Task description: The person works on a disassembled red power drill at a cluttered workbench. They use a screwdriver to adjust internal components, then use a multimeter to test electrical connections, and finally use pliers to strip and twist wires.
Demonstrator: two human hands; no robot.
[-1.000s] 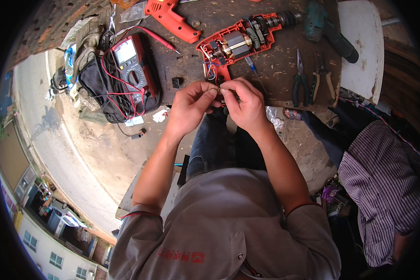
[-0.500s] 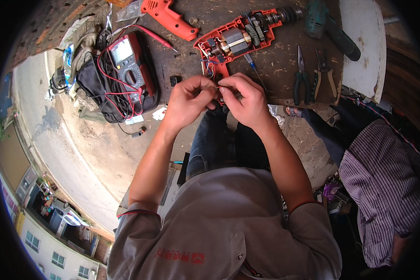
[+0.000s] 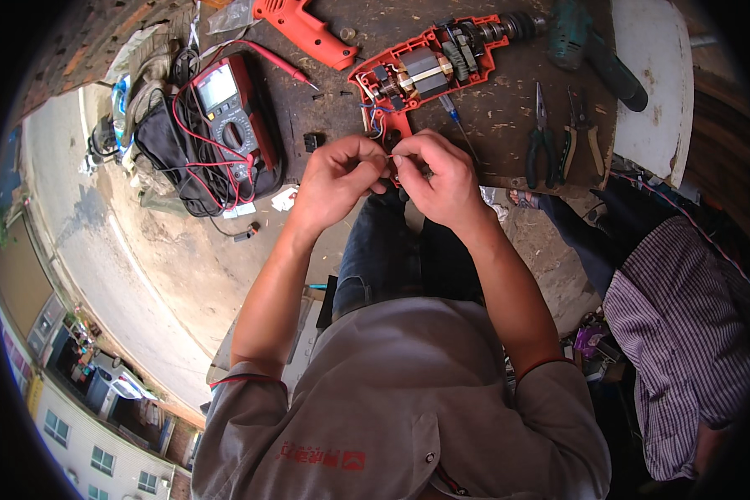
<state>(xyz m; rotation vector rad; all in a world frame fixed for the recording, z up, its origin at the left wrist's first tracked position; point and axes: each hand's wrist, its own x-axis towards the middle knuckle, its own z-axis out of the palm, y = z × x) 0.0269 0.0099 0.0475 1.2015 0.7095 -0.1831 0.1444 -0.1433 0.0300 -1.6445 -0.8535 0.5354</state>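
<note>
My left hand point(image 3: 340, 179) and my right hand point(image 3: 438, 179) meet at the table's near edge, fingertips almost touching. Each is closed in a pinch on a thin wire point(image 3: 390, 156), of which only a short bit shows between them. Just beyond lies an opened electric drill point(image 3: 425, 75), its red half-shell exposing the motor, gears and chuck. Loose white and blue wires point(image 3: 375, 119) run from its rear toward my fingers. The drill's handle end is partly hidden behind my hands.
Left of me, a red multimeter point(image 3: 235, 125) with leads rests on a black bag. A red shell half point(image 3: 308, 33), black switch point(image 3: 312, 142) and screwdriver point(image 3: 458, 121) surround the drill. Pliers point(image 3: 540, 142), wire strippers point(image 3: 581, 137) and a green drill point(image 3: 587, 54) lie right. Another person point(image 3: 683, 308) is at right.
My hands stay nearly in place, still pinching the wire, with only a slight shift of the fingers. The view has moved a little; nothing else visibly differs.
</note>
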